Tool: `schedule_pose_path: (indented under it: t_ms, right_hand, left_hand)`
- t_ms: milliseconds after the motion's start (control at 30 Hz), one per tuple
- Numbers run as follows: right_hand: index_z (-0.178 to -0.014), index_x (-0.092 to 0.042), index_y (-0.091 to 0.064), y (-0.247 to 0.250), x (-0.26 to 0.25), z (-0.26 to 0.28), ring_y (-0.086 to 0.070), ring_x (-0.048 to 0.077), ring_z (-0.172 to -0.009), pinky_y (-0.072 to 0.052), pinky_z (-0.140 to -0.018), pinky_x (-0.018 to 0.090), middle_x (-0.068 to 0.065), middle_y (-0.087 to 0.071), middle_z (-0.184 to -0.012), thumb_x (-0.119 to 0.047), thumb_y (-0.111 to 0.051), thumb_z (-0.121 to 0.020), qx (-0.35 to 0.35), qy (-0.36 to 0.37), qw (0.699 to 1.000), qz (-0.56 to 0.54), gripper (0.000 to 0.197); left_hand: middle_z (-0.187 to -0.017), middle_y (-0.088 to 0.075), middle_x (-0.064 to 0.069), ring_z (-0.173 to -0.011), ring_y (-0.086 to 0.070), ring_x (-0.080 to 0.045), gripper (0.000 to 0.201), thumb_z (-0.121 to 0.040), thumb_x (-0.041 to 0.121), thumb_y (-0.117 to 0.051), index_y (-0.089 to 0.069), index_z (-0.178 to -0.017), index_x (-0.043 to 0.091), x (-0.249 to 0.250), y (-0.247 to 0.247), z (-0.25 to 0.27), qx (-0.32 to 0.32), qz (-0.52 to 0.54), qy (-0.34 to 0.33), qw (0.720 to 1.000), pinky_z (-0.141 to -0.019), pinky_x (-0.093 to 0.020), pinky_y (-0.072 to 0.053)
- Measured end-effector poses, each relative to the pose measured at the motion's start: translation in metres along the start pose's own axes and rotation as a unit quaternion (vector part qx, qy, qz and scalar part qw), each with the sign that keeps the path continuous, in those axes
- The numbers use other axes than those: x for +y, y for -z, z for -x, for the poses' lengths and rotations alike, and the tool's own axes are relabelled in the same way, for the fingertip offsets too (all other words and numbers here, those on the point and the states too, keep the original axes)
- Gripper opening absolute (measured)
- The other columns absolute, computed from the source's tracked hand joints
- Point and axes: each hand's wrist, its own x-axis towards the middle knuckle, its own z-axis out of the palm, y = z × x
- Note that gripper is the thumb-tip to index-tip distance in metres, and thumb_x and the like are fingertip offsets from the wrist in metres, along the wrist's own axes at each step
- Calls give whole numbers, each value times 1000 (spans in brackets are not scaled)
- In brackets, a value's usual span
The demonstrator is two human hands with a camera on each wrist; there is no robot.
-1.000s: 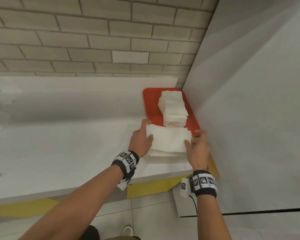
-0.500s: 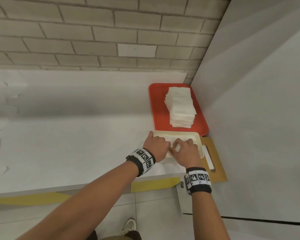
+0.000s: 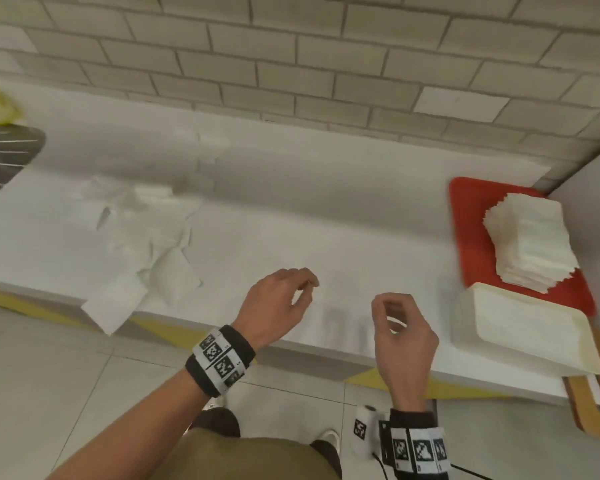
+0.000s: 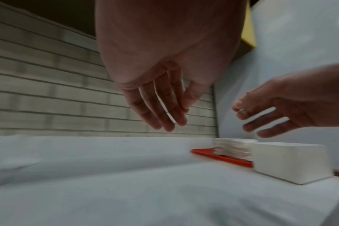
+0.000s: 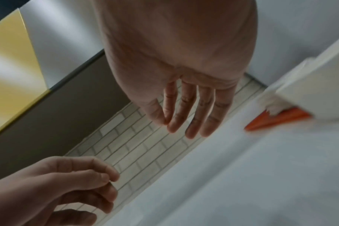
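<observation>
The middle of the counter [image 3: 326, 230] gives open room from its near edge to the brick wall [image 3: 291, 64] at the far side; the left hand [image 3: 278, 303] and right hand [image 3: 402, 334] hang over it, touching nothing. Loose paper sheets [image 3: 146, 244] crowd the left. On the right stand the white box [image 3: 520, 327], near, and the napkin stack [image 3: 530, 247] on the red tray [image 3: 465, 237], far, hard against the side panel [image 3: 596, 202].
</observation>
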Motion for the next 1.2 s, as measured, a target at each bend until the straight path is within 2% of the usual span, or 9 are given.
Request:
schedule_pose_path:
  t_ms: [167,267,367,433,633,800,900,1067,1200]
  right_hand:
    - [-93,-33,-70,-148,-26,33,-73,1,-87,-55,-71,17,-18,-75,-88,-21,-71,-100,-78,-14,996,28,15]
    - [-103,-33,-66,-236,-37,42,-71,6,-89,-58,-75,29,-14,-74,-99,-37,-64,-104,-129,-8,985,115,5]
    - [-130,-25,-58,-319,-44,51,-64,23,-112,-53,-85,37,0,-63,-126,-60,-55,-104,-186,-14,952,244,43]
    - [-140,-16,-51,-361,-47,59,-53,32,-124,-49,-95,44,8,-53,-135,-69,-58,-98,-216,-11,913,346,68]
    - [-127,-9,-62,-400,-43,55,-43,35,-130,-42,-106,46,13,-47,-139,-44,-61,-103,-253,-68,895,360,43]
    - [-104,-11,-56,-366,-50,42,-59,25,-96,-43,-78,34,6,-61,-101,-15,-59,-106,-192,-30,962,193,5]
    - [-100,-20,-52,-326,-80,31,-58,9,-78,-44,-68,29,-2,-61,-87,2,-61,-98,-160,73,972,153,24]
    - [-132,-39,-57,-261,-161,24,-65,11,-93,-55,-81,24,-9,-65,-108,2,-63,-98,-312,248,886,235,54]
    - [-109,-31,-68,-244,-220,26,-66,5,-94,-54,-82,27,-9,-73,-99,-20,-73,-101,-403,257,843,247,15]
  left_hand:
    - [-93,-68,12,-88,-64,-17,18,-99,15,-66,-68,-110,28,-150,104,47,84,-48,142,985,-70,-39,-56]
    - [-111,-69,-8,-106,-61,-37,28,-95,23,-74,-66,-120,13,-233,148,68,64,-143,244,957,-75,-47,-54]
    - [-134,-53,-21,-123,-50,-44,78,-87,54,-82,-52,-140,4,-293,168,88,-46,-219,379,898,-92,-57,-51]
    - [-135,-45,-21,-124,-44,-42,90,-82,64,-82,-48,-137,1,-317,170,100,-91,-215,401,886,-99,-57,-49]
    - [-136,-51,-23,-120,-56,-43,69,-88,41,-86,-55,-135,0,-338,179,110,-89,-78,420,900,-100,-45,-47]
    - [-123,-74,-13,-113,-68,-33,43,-88,24,-87,-72,-125,9,-338,211,103,-44,-26,369,928,-92,-37,-53]
    - [-110,-76,-4,-96,-70,-24,41,-86,16,-88,-71,-123,19,-315,248,82,4,-4,288,957,-74,-25,-51]
    - [-88,-75,12,-76,-68,-6,26,-87,31,-88,-70,-103,22,-275,296,32,62,24,155,986,-70,-28,-53]
    - [-77,-71,6,-73,-63,-14,19,-100,37,-73,-74,-87,23,-252,305,-3,-20,48,46,998,-70,-40,-49]
